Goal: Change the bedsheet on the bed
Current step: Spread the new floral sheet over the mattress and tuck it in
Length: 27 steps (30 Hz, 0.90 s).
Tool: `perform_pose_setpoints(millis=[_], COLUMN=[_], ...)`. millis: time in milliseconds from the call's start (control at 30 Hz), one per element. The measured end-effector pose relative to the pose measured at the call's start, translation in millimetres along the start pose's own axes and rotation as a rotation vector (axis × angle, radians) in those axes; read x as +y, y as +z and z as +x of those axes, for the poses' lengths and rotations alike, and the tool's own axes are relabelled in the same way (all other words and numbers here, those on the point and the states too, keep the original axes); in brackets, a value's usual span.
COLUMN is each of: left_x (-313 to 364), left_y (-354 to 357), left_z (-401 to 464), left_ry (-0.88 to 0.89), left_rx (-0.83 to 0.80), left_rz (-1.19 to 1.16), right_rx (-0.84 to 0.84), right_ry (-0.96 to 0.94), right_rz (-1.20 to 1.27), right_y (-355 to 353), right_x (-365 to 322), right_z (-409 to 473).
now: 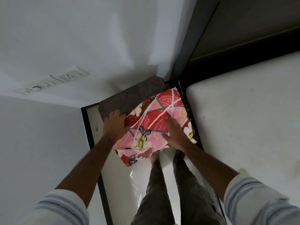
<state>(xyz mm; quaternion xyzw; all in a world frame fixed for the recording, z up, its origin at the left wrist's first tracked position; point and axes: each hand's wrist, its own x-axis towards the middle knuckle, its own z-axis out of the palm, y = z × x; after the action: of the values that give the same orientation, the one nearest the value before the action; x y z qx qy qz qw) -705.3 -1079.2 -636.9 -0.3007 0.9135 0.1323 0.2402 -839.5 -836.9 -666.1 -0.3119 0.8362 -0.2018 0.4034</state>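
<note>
Hands busy beside the bare white mattress (243, 119): my left hand (116, 122) grips the edge of the folded red-and-pink floral cotton bedsheet (154, 125), my right hand (174, 132) lies flat on it, so next I judge it needs carrying over and unfolding.

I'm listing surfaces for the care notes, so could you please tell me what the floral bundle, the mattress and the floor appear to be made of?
Floral bundle: printed woven fabric, probably cotton; matte, and it creases and folds softly.
Mattress: pale matte cloth cover, faintly marked, with rounded padded corners; the filling cannot be told.
Floor: glossy pale tile or polished stone; it shows bright reflections.
</note>
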Motion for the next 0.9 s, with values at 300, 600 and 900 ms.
perform_pose_setpoints(millis=[300,600,900], left_x=[22.6,90.2,191.4], left_y=[-18.6,-68.5,-163.1], left_z=[-28.8,-74.1,-94.3], left_ry=[0.091,0.329,0.649], left_rx=[-0.141,-0.145,-0.205], left_rz=[-0.205,-0.482,-0.549], right_rx=[0.108,0.096,0.508], right_ry=[0.512,0.341,0.166], right_rz=[0.372,1.004,1.134], right_y=[-35.0,-83.7,-230.1], right_x=[81.4,-3.3,-19.6], right_z=[24.3,-60.3,-228.4])
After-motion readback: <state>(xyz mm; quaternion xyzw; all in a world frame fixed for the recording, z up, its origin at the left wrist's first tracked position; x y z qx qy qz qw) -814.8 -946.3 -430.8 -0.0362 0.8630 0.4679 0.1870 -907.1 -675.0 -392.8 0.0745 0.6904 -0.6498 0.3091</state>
